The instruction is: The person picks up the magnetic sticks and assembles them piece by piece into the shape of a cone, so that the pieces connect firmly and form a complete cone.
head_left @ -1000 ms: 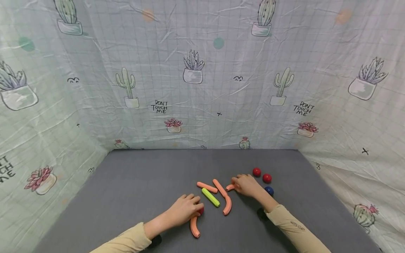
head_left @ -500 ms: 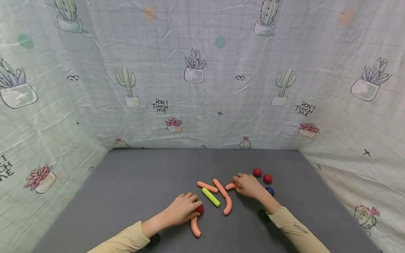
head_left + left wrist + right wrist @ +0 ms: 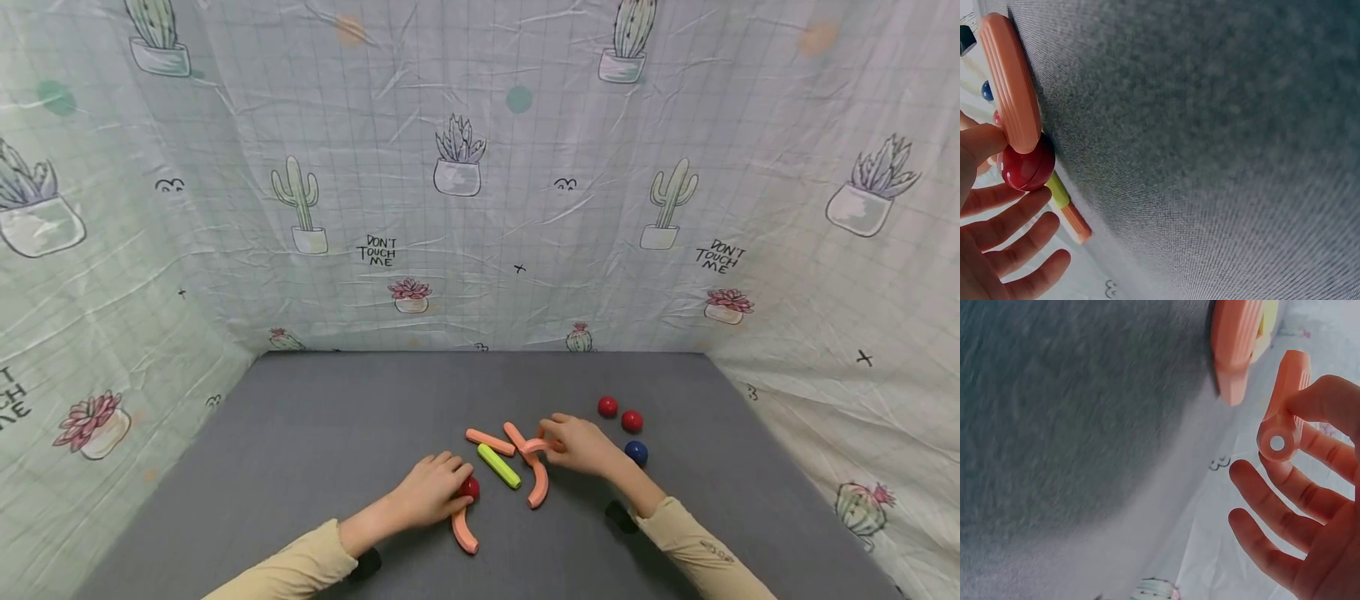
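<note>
My left hand [image 3: 431, 492] holds a red ball [image 3: 470, 488] between thumb and fingers. In the left wrist view a curved orange rod [image 3: 1013, 81] meets that ball [image 3: 1029, 165], the thumb beside the contact. Whether rod and ball are joined I cannot tell. My right hand [image 3: 581, 443] pinches another curved orange rod [image 3: 536, 446], raised off the table; a round hole shows in its near end [image 3: 1277, 443]. Below it lies a long orange piece [image 3: 538, 485], straight then curved. To its left are a yellow-green rod [image 3: 498, 465] and a straight orange rod [image 3: 490, 441].
Two red balls [image 3: 607, 407] [image 3: 632, 421] and a blue ball [image 3: 636, 452] sit right of my right hand on the grey table [image 3: 360, 400]. A cloth [image 3: 517, 208] printed with cacti surrounds the table at the back and sides.
My right hand has shifted slightly left and lifted the curved orange rod, which now overlaps the long orange piece in view. My left hand has moved slightly, with the red ball and rod.
</note>
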Demonstrator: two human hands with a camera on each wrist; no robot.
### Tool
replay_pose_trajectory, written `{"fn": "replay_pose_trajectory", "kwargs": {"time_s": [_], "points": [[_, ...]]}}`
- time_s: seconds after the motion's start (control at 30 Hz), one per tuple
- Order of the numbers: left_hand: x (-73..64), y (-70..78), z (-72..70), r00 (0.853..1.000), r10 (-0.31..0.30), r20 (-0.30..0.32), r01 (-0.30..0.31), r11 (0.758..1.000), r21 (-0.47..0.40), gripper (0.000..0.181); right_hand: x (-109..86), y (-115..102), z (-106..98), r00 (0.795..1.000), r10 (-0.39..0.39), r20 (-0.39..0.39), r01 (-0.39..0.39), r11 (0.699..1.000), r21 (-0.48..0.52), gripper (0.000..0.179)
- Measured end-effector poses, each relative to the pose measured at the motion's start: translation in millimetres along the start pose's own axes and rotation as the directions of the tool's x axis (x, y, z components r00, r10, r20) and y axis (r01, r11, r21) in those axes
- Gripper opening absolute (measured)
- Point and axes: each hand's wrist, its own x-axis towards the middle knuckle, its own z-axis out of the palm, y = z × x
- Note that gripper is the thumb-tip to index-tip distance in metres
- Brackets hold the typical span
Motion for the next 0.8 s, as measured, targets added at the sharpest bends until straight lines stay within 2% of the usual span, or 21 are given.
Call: {"fn": "replay_pose_trajectory", "kwargs": {"time_s": [0.27,0.4,0.53,0.67,0.8], "points": [[1.4,-2.1,1.1,1.0,-0.005,-0.02,0.005,1.0,0.003,0.032,0.7,-17.3,0.9,0.999,-0.029,0.031,0.029,1.0,0.0,0.019],[2.2,-2.9,2.3,1.0,-0.021,-0.011,0.021,1.0,-0.003,0.031,2.7,-25.0,2.7,0.998,-0.045,0.032,0.045,0.999,0.005,0.021],[2.8,-2.5,2.8,0.999,-0.042,-0.001,0.042,0.999,-0.018,0.032,5.0,-32.7,7.1,0.999,-0.043,0.014,0.043,0.999,0.028,0.017],[2.9,-1.9,2.2,0.998,-0.061,0.004,0.061,0.997,-0.039,0.032,7.4,-40.2,11.5,0.999,-0.041,-0.009,0.041,0.998,0.041,0.02],[2.9,-2.2,1.6,0.997,-0.076,-0.002,0.076,0.996,-0.046,0.03,10.4,-46.5,13.5,0.998,-0.065,-0.006,0.065,0.998,0.016,0.019]]}}
